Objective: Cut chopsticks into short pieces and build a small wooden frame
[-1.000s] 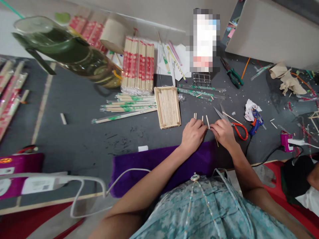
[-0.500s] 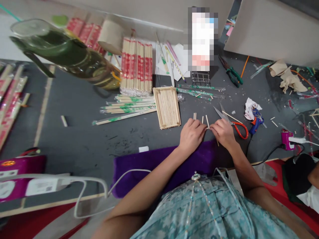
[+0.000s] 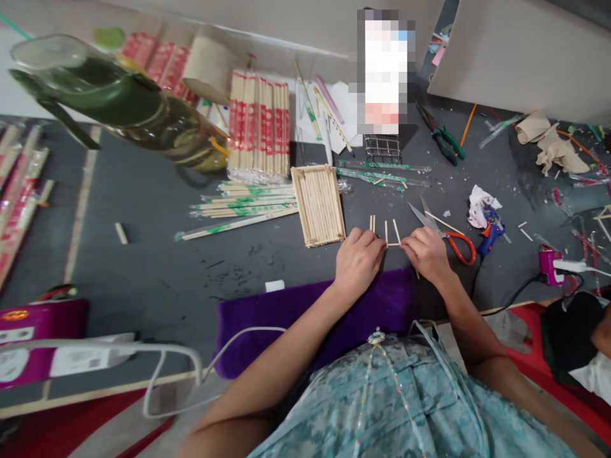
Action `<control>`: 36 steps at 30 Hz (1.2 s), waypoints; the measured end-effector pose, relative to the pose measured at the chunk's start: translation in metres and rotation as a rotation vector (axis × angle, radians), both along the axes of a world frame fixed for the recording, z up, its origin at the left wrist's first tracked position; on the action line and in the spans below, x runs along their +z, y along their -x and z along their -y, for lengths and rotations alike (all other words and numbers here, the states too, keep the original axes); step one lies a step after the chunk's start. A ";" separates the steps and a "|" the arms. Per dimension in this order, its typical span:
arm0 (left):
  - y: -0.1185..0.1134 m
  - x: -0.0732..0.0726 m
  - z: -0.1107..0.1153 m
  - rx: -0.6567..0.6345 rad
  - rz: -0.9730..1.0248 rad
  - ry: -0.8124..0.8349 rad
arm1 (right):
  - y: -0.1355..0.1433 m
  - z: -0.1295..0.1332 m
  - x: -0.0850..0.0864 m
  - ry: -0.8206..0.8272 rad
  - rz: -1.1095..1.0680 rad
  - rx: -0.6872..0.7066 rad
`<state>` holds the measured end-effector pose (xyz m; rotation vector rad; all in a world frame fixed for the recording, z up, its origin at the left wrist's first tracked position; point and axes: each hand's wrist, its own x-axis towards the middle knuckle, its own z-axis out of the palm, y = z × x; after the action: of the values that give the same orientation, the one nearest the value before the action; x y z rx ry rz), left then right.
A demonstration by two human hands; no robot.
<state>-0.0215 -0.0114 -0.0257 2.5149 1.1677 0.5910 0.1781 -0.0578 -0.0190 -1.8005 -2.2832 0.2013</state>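
Near the table's front edge, my left hand [image 3: 359,259] and my right hand [image 3: 426,253] are pinched at the two ends of a short wooden stick [image 3: 393,244] lying crosswise. Two more short sticks [image 3: 396,231] stand up from it, away from me, making a U shape. Another pair of short sticks [image 3: 372,222] lies just beyond my left fingers. To the left is a rectangular tray of glued sticks [image 3: 319,207]. Red-handled scissors [image 3: 459,247] lie open beside my right hand. A purple cloth [image 3: 305,318] is under my forearms.
Wrapped chopsticks [image 3: 258,127] and a green-lidded bottle [image 3: 119,108] stand at the back left. Pliers [image 3: 443,137], a blue glue gun [image 3: 491,236] and a purple power socket [image 3: 551,267] with cables are on the right. A blurred phone [image 3: 382,76] leans on a wire stand.
My left hand has shifted a little left, away from my right hand, showing more of the crosswise stick between them. The view has moved slightly.
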 end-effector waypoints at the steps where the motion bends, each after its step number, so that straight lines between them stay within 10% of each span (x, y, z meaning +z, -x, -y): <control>1: 0.000 0.000 0.000 0.001 0.001 0.003 | 0.000 0.000 0.000 -0.002 0.001 0.000; 36: 0.003 -0.004 0.001 0.000 0.011 0.025 | 0.002 -0.005 0.002 -0.035 -0.149 -0.013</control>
<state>-0.0243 -0.0120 -0.0295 2.4881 1.1636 0.5856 0.1763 -0.0533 -0.0173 -1.7215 -2.1592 0.2818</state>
